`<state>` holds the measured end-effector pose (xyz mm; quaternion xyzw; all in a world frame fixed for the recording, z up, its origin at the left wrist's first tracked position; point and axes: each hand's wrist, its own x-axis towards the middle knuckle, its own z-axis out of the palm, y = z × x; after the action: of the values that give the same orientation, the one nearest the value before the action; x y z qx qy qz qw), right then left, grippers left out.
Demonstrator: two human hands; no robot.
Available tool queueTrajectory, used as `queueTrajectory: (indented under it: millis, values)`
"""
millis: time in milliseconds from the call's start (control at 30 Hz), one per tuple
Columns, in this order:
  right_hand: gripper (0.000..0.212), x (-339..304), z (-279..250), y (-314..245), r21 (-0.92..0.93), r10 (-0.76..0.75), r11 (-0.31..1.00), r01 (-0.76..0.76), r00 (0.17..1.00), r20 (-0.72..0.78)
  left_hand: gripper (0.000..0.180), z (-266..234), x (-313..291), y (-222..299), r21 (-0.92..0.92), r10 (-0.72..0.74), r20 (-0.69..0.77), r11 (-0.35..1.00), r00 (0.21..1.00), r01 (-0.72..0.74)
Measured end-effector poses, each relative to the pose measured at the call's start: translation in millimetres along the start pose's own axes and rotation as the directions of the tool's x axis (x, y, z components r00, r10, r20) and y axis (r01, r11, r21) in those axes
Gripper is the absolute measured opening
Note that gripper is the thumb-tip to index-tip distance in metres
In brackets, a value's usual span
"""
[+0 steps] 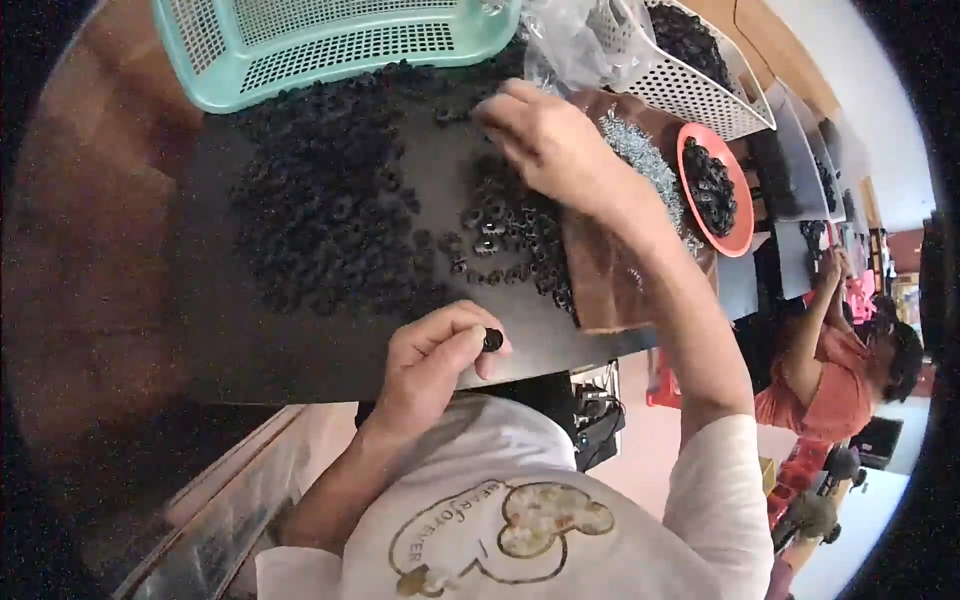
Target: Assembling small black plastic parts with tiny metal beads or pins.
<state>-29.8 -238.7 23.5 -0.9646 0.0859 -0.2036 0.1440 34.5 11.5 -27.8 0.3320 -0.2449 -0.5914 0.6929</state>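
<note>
Near the table's front edge, my left hand point(430, 362) pinches a small round black part point(491, 340) between thumb and fingers. My right hand point(548, 140) is stretched across the table, over the far side of the loose black parts. Its fingers are bent together and slightly blurred, and whatever they hold is hidden. To the left of it spreads a large heap of small black ring-like parts point(325, 200). Several more, a smaller group of shiny black parts point(515, 235), lie below my right wrist, between the heap and a brown sheet point(605, 290).
A green plastic basket point(215, 95) stands at the back left. Small silvery pieces point(640, 150) lie on the brown sheet, beside a red dish point(742, 225) of black parts. Behind are a clear plastic bag point(570, 50) and a white perforated basket point(715, 110). Another person point(825, 375) sits at right.
</note>
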Motion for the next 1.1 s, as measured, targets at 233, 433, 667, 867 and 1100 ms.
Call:
queueTrajectory:
  millis: [233,433,667,867,1100]
  values:
    - [0.025,43,27,19,-0.168,0.003,0.986,0.001,1.000,0.023,0.020,-6,2,-9,0.028,0.038,0.008,0.999,0.999,-0.038]
    - [0.027,48,31,32,-0.220,0.054,0.975,-0.026,0.991,0.119,0.020,-1,1,-4,-0.005,0.037,0.000,0.999,0.999,-0.037]
    - [0.025,52,32,27,-0.239,0.009,0.971,0.016,0.995,0.103,0.018,-3,-2,-1,-0.024,-0.011,0.036,1.000,0.999,0.012]
    - [0.030,43,31,12,-0.262,0.047,0.965,0.018,0.970,0.240,0.019,0,-1,1,-0.006,-0.007,0.037,1.000,0.999,0.007]
    - [0.030,17,3,16,-0.144,0.005,0.990,0.006,0.997,0.073,0.020,1,-3,-2,-0.037,0.021,0.036,0.999,0.999,-0.020]
